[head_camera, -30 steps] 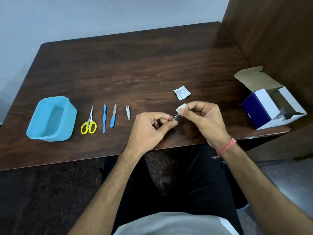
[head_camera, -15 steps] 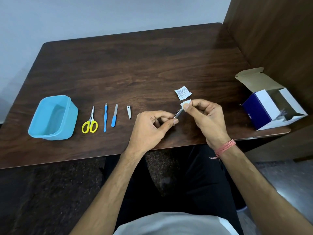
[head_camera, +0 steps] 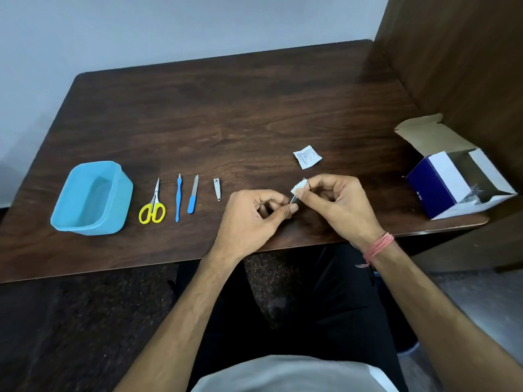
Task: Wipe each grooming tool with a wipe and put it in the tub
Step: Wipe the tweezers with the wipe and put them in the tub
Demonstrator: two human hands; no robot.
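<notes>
My left hand (head_camera: pixel 254 219) pinches one end of a thin metal tool (head_camera: pixel 292 198), probably tweezers, mostly hidden by fingers. My right hand (head_camera: pixel 336 205) pinches a small white wipe (head_camera: pixel 297 187) folded around the tool's other end. On the dark wooden table (head_camera: pixel 226 114) lie yellow-handled scissors (head_camera: pixel 152 207), a slim blue-handled tool (head_camera: pixel 178 196), a blue-handled nail file (head_camera: pixel 193 198) and a small metal nail clipper (head_camera: pixel 217 189). The light blue tub (head_camera: pixel 92 198) stands at the left, with nothing inside.
A torn white wipe wrapper (head_camera: pixel 307 157) lies just beyond my hands. An open blue-and-white cardboard box (head_camera: pixel 455 179) sits at the table's right edge, against a brown wooden panel (head_camera: pixel 467 66). My legs are below the front edge.
My right hand slid the wipe outward along the metal tool, then back down toward my left hand. The tools on the table and the tub did not move.
</notes>
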